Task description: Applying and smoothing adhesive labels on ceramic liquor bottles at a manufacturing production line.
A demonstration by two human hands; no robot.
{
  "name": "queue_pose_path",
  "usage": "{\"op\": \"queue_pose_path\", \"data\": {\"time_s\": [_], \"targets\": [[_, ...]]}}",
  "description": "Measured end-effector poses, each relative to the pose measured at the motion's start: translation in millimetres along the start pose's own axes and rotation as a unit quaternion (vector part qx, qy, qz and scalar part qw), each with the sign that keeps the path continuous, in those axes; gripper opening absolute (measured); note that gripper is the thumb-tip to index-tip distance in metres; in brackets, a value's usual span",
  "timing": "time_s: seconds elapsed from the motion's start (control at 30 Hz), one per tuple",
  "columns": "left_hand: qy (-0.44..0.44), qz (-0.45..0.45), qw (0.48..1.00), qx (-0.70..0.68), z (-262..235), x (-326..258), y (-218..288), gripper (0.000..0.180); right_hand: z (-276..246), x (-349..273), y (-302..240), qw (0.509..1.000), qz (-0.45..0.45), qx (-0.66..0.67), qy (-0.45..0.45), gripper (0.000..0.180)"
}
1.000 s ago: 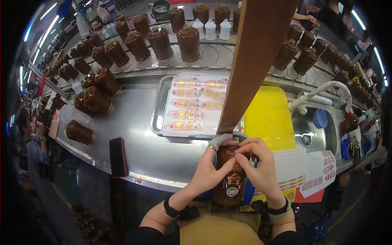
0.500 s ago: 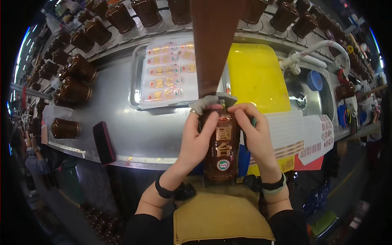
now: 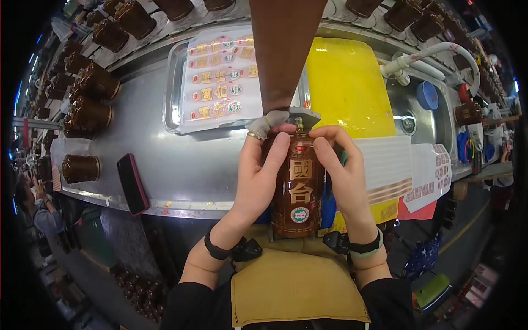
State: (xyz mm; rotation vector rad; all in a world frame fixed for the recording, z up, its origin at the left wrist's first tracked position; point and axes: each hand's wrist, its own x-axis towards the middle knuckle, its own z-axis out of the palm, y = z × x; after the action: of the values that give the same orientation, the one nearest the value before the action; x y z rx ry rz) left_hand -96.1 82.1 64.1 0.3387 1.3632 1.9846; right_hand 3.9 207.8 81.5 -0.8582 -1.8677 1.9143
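A glossy brown bottle [image 3: 300, 225] with gold characters, a small red emblem and a round green-and-white seal stands tilted before me at the sink counter's front edge. My left hand [image 3: 258, 179] grips its upper left side, thumb along the shoulder. A pale cloth cover wraps one of its fingers, and a ring shows beside it. My right hand [image 3: 349, 170] curves round the upper right shoulder, thumb and index finger near the neck. The fingers behind the bottle are partly hidden. Beyond the hands, a metal tray [image 3: 171, 99] carries a white sheet of decals [image 3: 220, 82] in gold, red and green.
A brown upright post [image 3: 286, 49] rises just behind the bottle. Right of it lie a yellow board [image 3: 346, 88], white sheets [image 3: 385, 159] and a sink with a blue cup [image 3: 427, 95]. A phone [image 3: 132, 184] and several brown bottles [image 3: 80, 168] stand or lie leftward.
The view has shifted a little, so tray and board sit higher in it. Both hands remain on the bottle, with the thumbs slightly moved along its shoulders.
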Motion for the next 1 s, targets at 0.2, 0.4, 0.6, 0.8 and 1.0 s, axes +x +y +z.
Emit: {"op": "queue_pose_path", "data": {"time_s": [0.2,0.4,0.6,0.8,1.0], "targets": [[0.002,0.044,0.999,0.023,1,2,-3,0.034,4,1,-2,1.000,-0.012,-0.017,0.012,0.020],[0.003,0.060,0.995,0.079,0,1,-7,0.030,7,3,-3,0.999,-0.025,-0.041,0.020,0.021],[0.007,0.026,1.000,0.007,-1,-1,-3,0.031,7,1,-10,0.989,-0.094,-0.113,0.018,0.014],[-0.003,0.043,0.999,-0.005,-2,-1,-3,0.032,13,-1,-18,0.973,-0.169,-0.150,0.039,0.011],[-0.013,0.079,0.993,0.082,-2,0,-6,0.037,13,2,-15,0.976,-0.138,-0.161,0.051,0.010]]}}
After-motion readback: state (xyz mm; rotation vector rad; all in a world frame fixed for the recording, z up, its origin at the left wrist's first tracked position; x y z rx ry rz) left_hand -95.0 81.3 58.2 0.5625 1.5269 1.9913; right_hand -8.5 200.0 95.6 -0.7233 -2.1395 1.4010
